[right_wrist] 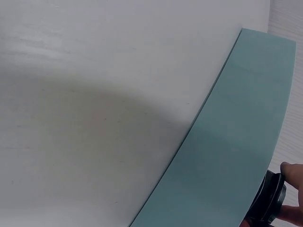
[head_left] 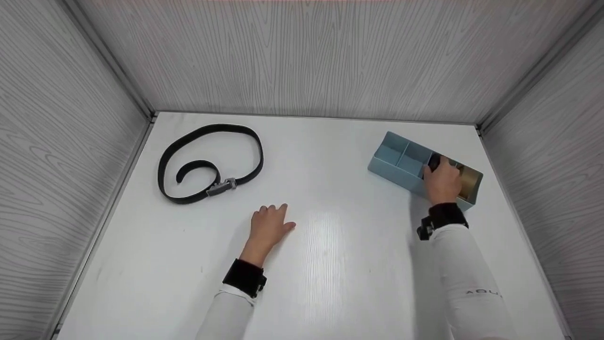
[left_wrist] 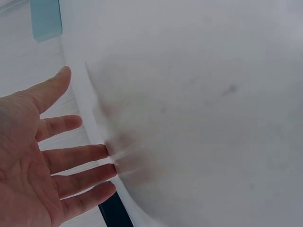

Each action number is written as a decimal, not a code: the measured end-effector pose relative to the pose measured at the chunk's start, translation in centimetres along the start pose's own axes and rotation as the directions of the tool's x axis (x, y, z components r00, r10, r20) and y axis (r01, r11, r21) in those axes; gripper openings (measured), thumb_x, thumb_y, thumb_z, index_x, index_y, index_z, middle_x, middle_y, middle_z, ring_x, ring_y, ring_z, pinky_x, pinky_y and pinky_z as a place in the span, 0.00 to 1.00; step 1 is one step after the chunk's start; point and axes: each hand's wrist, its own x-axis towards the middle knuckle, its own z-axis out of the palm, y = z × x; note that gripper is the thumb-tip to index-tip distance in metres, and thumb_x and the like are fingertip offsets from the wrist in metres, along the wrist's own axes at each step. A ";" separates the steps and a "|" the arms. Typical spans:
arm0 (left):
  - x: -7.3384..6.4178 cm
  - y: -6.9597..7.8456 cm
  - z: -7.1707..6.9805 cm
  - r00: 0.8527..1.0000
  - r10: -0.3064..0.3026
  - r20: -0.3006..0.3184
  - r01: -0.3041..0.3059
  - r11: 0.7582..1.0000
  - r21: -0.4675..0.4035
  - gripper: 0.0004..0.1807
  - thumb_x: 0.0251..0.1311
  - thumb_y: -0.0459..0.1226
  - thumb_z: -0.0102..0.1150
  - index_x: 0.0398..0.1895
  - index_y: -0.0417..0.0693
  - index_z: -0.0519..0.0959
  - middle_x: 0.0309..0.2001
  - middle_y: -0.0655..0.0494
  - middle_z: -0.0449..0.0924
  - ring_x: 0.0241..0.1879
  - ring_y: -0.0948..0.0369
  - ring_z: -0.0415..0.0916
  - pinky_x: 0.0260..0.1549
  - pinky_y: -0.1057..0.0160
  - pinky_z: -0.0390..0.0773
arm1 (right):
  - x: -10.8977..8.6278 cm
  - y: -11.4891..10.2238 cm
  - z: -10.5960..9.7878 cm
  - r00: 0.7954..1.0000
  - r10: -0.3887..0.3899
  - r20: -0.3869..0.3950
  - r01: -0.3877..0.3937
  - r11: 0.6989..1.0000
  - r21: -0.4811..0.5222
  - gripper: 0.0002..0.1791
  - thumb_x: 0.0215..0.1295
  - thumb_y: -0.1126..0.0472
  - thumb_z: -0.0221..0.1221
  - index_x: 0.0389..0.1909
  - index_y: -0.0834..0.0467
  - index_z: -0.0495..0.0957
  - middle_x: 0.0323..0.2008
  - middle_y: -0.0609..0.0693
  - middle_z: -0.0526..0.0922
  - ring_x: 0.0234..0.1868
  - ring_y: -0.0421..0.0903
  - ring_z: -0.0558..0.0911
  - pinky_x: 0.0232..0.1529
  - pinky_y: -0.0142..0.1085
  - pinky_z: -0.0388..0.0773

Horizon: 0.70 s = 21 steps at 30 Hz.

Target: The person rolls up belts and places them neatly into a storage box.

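Observation:
A teal box (head_left: pixel 394 172) with several compartments sits slantwise at the back right of the white table. Over its right half is my right hand (head_left: pixel 442 182), pinching a dark rounded item (right_wrist: pixel 267 196) between thumb and fingers at a compartment. The right wrist view shows this item black and ridged, partly hidden by the box wall; I cannot tell its kind. My left hand (head_left: pixel 268 226) holds nothing, palm down low over the table, fingers spread. Beyond it to the left lies a black belt (head_left: pixel 229 127), looped, with a silver buckle (head_left: pixel 221 187) and a curled tail.
A gold-brown surface (head_left: pixel 469 182) shows in the box's right end compartment. Grey wood-grained panels (head_left: pixel 311 56) wall the table at the back and both sides. The box stands near the right back corner.

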 end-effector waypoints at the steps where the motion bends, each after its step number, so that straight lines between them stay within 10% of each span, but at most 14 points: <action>1: 0.0 -0.1 0.0 1.000 -0.001 0.003 0.001 1.000 -0.002 0.32 0.59 0.52 0.65 0.60 0.42 0.77 0.44 0.38 0.82 0.44 0.43 0.78 0.41 0.46 0.76 | -0.2 -0.1 0.0 1.000 0.000 0.003 0.000 1.000 -0.008 0.32 0.71 0.54 0.55 0.69 0.67 0.63 0.57 0.76 0.71 0.55 0.72 0.73 0.50 0.63 0.71; 7: 0.3 -0.8 -0.2 1.000 -0.008 0.005 0.008 1.000 -0.023 0.31 0.59 0.51 0.65 0.60 0.42 0.76 0.46 0.39 0.81 0.46 0.43 0.78 0.45 0.44 0.75 | -1.5 -1.4 0.4 0.987 -0.095 -0.129 0.081 0.991 -0.111 0.32 0.68 0.55 0.58 0.68 0.67 0.64 0.61 0.75 0.62 0.59 0.74 0.66 0.54 0.62 0.67; 12: 0.8 -2.0 -0.8 0.998 -0.026 -0.063 0.023 0.999 -0.045 0.29 0.59 0.48 0.66 0.58 0.39 0.77 0.49 0.38 0.79 0.50 0.43 0.76 0.49 0.43 0.73 | -3.3 -3.3 1.4 0.934 -0.280 -0.221 0.250 0.956 -0.156 0.29 0.65 0.61 0.60 0.64 0.69 0.68 0.63 0.73 0.61 0.61 0.72 0.64 0.57 0.61 0.65; 21: 1.8 -6.1 -3.4 0.960 -0.193 -0.205 0.178 0.980 -0.088 0.28 0.61 0.41 0.65 0.59 0.32 0.74 0.57 0.28 0.69 0.60 0.35 0.65 0.59 0.39 0.61 | -7.8 -5.2 3.4 0.880 -0.471 -0.066 0.471 0.882 -0.012 0.26 0.64 0.64 0.61 0.61 0.68 0.71 0.63 0.68 0.65 0.55 0.65 0.73 0.43 0.54 0.76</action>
